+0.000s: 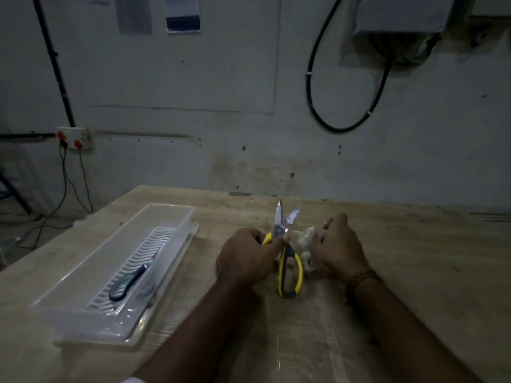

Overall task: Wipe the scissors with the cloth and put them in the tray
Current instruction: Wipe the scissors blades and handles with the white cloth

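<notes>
My left hand (250,255) grips yellow-and-grey-handled scissors (287,261) near the pivot. Their silver blades stand spread apart, pointing away from me above the wooden table (387,272). One handle loop hangs free below my fingers. Just to the right, my right hand (338,247) holds a crumpled whitish cloth (302,239), which sits beside the scissors' pivot. A clear plastic tray (83,275) with a ribbed white insert lies on the table at the left; a dark-handled pair of scissors (130,280) rests inside it.
The table's far edge meets a grey wall. A socket with red plugs (72,138) and dangling wires is at the left, beyond the table corner. A black cable loop (343,128) hangs from a box on the wall at the right.
</notes>
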`<action>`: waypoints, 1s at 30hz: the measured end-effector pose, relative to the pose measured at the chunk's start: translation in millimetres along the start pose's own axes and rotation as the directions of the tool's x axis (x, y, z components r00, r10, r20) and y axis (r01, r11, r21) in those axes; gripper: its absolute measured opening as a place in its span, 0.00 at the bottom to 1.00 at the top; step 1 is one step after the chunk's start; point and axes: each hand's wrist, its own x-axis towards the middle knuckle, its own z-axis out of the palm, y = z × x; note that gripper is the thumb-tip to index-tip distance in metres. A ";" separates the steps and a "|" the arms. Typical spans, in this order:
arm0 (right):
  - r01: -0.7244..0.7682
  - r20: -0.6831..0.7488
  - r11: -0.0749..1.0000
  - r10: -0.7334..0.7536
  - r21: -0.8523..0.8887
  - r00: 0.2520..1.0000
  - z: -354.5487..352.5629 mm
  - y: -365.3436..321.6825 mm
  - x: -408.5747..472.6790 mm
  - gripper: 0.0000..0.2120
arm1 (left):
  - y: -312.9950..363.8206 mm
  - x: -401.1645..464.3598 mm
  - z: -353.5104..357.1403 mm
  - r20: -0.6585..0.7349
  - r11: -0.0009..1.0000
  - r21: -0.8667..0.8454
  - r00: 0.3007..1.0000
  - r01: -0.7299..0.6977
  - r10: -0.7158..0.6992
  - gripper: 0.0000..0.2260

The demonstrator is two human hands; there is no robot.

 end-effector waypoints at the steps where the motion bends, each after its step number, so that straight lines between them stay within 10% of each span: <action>1: 0.007 0.035 1.000 -0.008 0.027 0.999 -2.7 1.7 0.6 0.22 | -1.2 1.2 0.6 -0.015 1.000 -0.008 1.000 -0.010 0.010 0.26; 11: 0.330 0.116 0.908 -0.310 -0.258 0.944 -10.6 5.9 -12.2 0.18 | -11.4 0.5 -5.5 -0.143 0.997 -0.054 0.989 -0.053 0.044 0.25; 21: 0.189 0.128 0.900 -0.257 0.393 0.958 -19.2 3.9 -10.3 0.10 | -15.4 3.0 -5.0 -0.153 0.994 -0.063 0.985 -0.085 0.074 0.25; 30: 0.177 0.136 0.874 -0.263 0.452 0.955 -7.6 13.5 3.1 0.06 | -10.5 3.6 -4.4 -0.037 0.974 -0.198 0.994 -0.110 0.105 0.29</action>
